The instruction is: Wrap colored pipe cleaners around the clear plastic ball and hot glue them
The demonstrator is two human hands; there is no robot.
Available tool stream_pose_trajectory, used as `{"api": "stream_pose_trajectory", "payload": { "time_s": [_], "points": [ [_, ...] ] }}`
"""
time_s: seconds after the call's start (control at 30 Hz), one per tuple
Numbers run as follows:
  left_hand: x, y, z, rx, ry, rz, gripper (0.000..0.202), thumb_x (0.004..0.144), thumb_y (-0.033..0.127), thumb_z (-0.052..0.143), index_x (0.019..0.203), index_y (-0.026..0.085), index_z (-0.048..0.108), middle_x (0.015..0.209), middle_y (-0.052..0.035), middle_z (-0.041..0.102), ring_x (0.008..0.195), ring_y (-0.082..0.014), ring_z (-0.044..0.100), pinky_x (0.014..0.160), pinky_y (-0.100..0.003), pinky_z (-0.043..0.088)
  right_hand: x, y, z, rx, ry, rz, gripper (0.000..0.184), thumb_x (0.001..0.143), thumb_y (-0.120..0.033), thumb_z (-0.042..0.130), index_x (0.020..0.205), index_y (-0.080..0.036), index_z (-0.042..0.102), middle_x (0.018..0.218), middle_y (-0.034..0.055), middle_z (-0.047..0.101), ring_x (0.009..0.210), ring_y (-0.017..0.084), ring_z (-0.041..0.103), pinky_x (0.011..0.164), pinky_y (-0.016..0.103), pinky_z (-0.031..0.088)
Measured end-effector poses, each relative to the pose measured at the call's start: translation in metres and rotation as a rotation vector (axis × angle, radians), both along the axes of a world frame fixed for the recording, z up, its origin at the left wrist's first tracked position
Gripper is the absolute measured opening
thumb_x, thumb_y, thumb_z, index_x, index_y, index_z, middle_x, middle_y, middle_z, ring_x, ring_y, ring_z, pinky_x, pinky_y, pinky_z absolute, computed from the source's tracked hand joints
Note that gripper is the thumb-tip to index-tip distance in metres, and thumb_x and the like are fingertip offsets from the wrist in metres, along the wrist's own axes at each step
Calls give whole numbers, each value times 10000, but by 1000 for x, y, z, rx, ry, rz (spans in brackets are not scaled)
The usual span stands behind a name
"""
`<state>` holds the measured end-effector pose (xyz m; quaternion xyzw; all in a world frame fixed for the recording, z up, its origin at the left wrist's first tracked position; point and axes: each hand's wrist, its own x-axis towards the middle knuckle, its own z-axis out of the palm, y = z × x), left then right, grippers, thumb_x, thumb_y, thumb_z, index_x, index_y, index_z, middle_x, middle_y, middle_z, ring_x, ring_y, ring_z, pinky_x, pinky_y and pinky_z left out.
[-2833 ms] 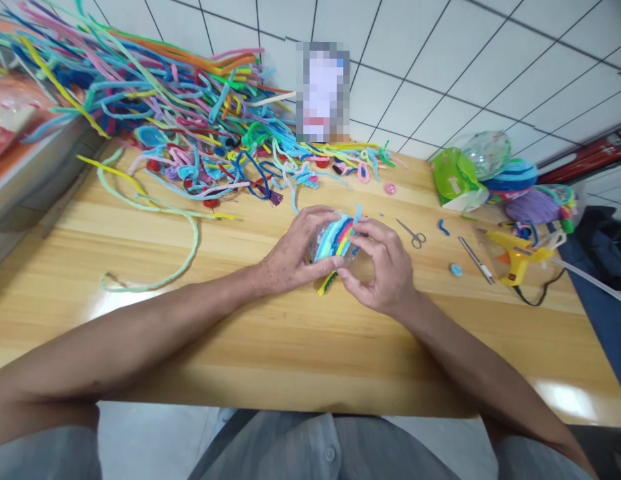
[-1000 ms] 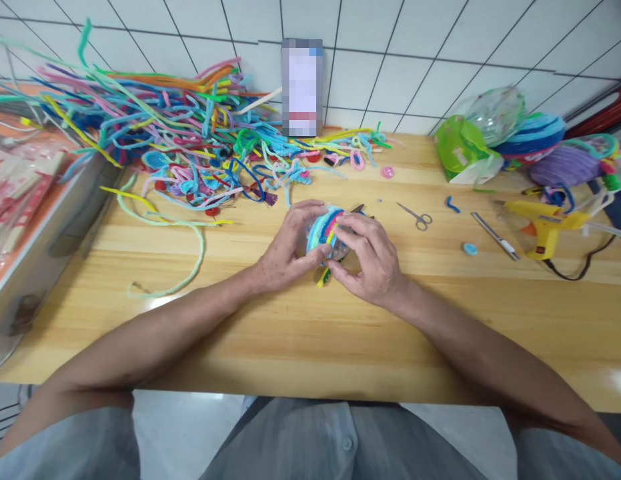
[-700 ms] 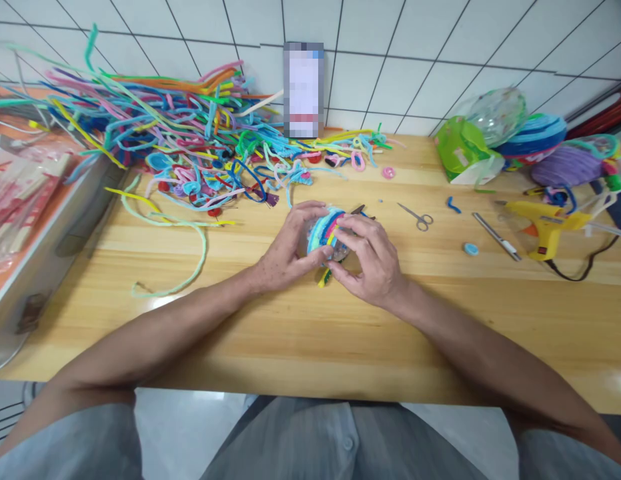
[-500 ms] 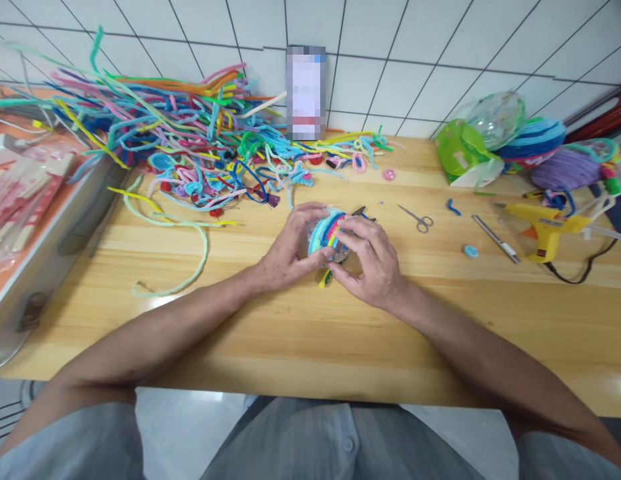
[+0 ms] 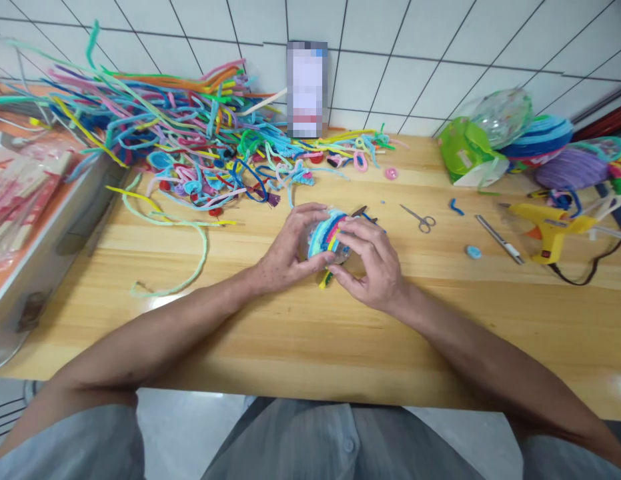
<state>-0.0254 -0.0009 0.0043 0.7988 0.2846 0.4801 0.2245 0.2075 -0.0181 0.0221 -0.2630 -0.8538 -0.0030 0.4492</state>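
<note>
Both hands meet at the middle of a wooden table (image 5: 310, 333) round a small round bundle of coloured pipe cleaners (image 5: 326, 233), striped blue, pink and yellow. My left hand (image 5: 290, 250) wraps its fingers round the bundle's left side. My right hand (image 5: 370, 263) pinches it from the right, fingertips on the stripes. A yellow and green end (image 5: 324, 279) sticks out below the hands. Something dark (image 5: 363, 212) pokes out just behind my right hand; I cannot make it out.
A big tangle of loose pipe cleaners (image 5: 180, 147) covers the back left. A long mint strand (image 5: 190, 260) loops over the left. Small scissors (image 5: 419, 219), a metal tool (image 5: 499, 239), a yellow glue gun (image 5: 547, 227) and finished coiled pieces (image 5: 530, 137) lie at right.
The hands stay on the bundle; the blue strand end that stood up above it 2.8 s ago now lies down. The camera view has shifted slightly.
</note>
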Motion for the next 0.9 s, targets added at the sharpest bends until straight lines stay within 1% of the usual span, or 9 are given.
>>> {"api": "stream_pose_trajectory", "payload": {
  "time_s": [0.13,0.27,0.43,0.53,0.67,0.8,0.9],
  "points": [
    [1,0,0,14,9,18,618,1032,528,758,1537,280,500,1504,-160,598,1469,-304,589,1237,-535,525,-1,1,-1,-6,26,8,674,980,-299,787,1584,-219,498,1389,175,751,1355,363,732,1107,600,661],
    [1,0,1,8,7,16,609,1034,548,746,1528,279,513,1502,-161,604,1461,-316,596,1231,-547,526,-1,1,-3,-2,23,5,638,973,-275,793,1550,-206,530,1389,179,743,1363,359,724,1109,590,660],
    [0,-1,0,1,18,20,616,1036,558,742,1532,282,502,1502,-160,598,1476,-311,581,1245,-545,519,-2,1,-3,-7,31,-8,643,966,-278,796,1553,-203,545,1402,181,735,1369,369,713,1133,606,638],
    [-1,-1,-1,-21,17,-3,632,1038,555,738,1550,286,485,1523,-163,575,1495,-311,561,1260,-550,510,-3,0,-2,10,27,-17,633,960,-281,802,1537,-196,556,1389,183,738,1357,369,715,1133,605,634],
    [-2,-3,0,-47,-4,-48,662,1045,563,717,1577,259,465,1551,-181,532,1520,-320,530,1282,-555,492,-3,-1,-1,9,22,-27,620,972,-295,790,1537,-206,549,1396,183,738,1353,367,719,1120,601,640],
    [-1,-4,2,-36,28,-13,647,1034,525,744,1560,262,474,1535,-174,548,1509,-320,540,1267,-557,502,-3,-2,-3,2,8,-34,624,977,-305,779,1544,-216,534,1411,185,736,1358,378,716,1118,621,635],
    [-1,-5,4,-18,39,15,623,1038,535,737,1542,272,484,1515,-165,567,1489,-318,557,1250,-565,515,-2,-1,-4,-3,4,-38,625,984,-317,768,1552,-240,520,1419,175,732,1361,379,718,1117,640,632]
  ]
}}
